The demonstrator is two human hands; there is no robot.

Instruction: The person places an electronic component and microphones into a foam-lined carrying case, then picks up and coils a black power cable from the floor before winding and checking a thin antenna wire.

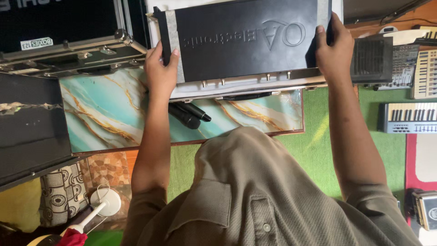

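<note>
Left hand [160, 73], centre-left of the upper frame, is closed on the left end of a flat black lid [246, 38], thumb over its top face. Right hand [334, 50], upper right, grips the opposite end in the same manner, fingers wrapped round the edge. The lid is held level across the top centre of the frame, with a grey strip down each short end and raised lettering on its face.

Directly beneath the lid sits a pale case base [255, 86]; metal catches show along its near edge and a dark handle lies against that edge. Its contents are hidden by the lid. Two black microphones [187, 115] lie side by side just below the case, near the left forearm.

The case rests on a turquoise marbled panel [104, 114] with gold veining, lying on a green carpet [309, 150]. A metal-edged flight case [68, 41] stands open in the upper left, its interior dark. A black board [32, 127] overlaps the panel's left edge.

At the right edge: a black ribbed unit [373, 59], just beside the right hand, a mixer [403, 68], and two keyboards [407, 117]. A patterned cushion [59, 191] and white round-based stand [104, 205] occupy the lower left. Bare panel surface shows left of the microphones.
</note>
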